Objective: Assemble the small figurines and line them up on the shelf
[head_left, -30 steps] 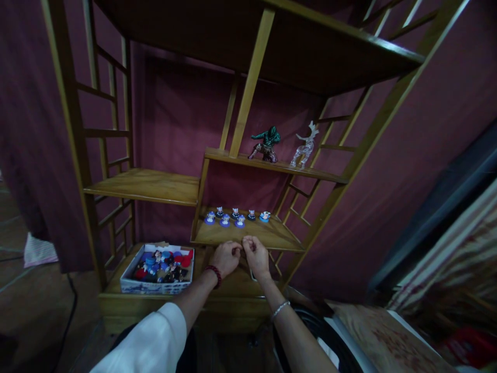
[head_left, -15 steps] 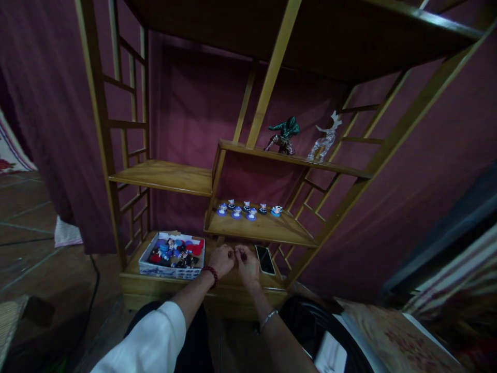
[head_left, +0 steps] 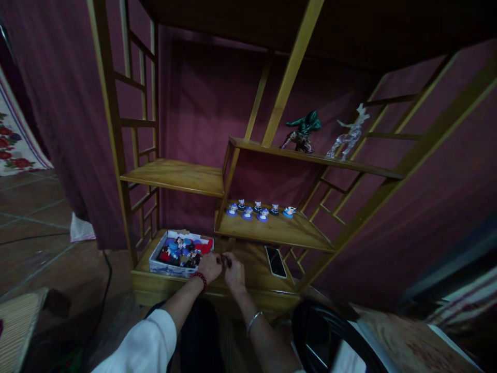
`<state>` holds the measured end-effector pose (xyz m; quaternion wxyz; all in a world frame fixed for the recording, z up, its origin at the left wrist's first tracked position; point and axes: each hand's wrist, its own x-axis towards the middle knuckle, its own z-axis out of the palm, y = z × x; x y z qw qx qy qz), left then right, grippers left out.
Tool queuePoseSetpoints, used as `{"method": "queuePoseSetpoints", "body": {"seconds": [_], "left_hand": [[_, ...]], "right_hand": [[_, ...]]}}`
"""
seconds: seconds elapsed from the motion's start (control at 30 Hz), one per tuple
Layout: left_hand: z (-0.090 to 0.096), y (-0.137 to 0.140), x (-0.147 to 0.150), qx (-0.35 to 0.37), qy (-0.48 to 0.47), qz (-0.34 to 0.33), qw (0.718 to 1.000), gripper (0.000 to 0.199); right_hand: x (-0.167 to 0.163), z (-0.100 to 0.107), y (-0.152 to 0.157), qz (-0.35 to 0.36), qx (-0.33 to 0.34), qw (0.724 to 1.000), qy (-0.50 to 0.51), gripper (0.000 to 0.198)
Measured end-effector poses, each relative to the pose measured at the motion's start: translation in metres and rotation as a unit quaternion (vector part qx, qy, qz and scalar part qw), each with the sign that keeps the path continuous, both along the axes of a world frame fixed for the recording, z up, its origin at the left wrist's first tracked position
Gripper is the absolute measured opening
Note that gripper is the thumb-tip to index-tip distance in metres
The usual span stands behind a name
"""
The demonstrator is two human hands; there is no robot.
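My hands: here we are, left hand and right hand close together, fingers curled in, over the lower board of the display shelf.
Small dark piece: it looks to be right there between the fingertips; my fingers hide most of it, so I can't tell what it is or which hand grips it.
Box: nine o'clock, just beside my left hand, an open box heaped with little figures in blue, red and black.
Phone: three o'clock, lying flat, the phone with its dark screen up.
Small raised shelf: one o'clock, seven figurines standing toward the back: three on purple bases, three on dark, one on blue.
Upper ledge: one o'clock and higher, a green crouching statue, then a clear deer to its right.
Risk: a loose pinch could drop the piece; a careless left elbow or wrist could knock the box, and a crowded reach among the figurines could topple a neighbour.
Lettering: patterned print on the box wall, but no brand or word I can read anywhere.
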<state>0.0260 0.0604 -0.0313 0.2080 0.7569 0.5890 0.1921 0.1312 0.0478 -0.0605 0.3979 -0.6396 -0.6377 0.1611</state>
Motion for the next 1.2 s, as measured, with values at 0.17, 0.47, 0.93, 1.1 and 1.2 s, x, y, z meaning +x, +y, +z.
{"method": "queuePoseSetpoints", "body": {"seconds": [0.17,0.47,0.93,1.1,1.2], "left_hand": [[-0.016,0.006,-0.012,-0.005,0.015,0.018,1.0,0.028],[-0.036,0.009,-0.032,-0.034,0.035,0.03,0.998,0.027],[-0.049,0.01,-0.06,-0.048,0.095,0.016,0.994,0.029],[-0.063,0.017,-0.071,-0.048,0.12,0.002,0.992,0.031],[-0.066,0.02,-0.077,-0.056,0.132,0.016,0.99,0.039]], "right_hand": [[-0.014,-0.011,0.008,0.01,-0.026,1.0,0.005,0.022],[-0.033,-0.029,0.015,0.052,-0.044,0.998,0.005,0.024],[-0.056,-0.052,0.03,0.082,-0.112,0.988,-0.062,0.027],[-0.062,-0.056,0.037,0.082,-0.125,0.984,-0.097,0.027],[-0.065,-0.055,0.041,0.093,-0.13,0.981,-0.109,0.027]]}}
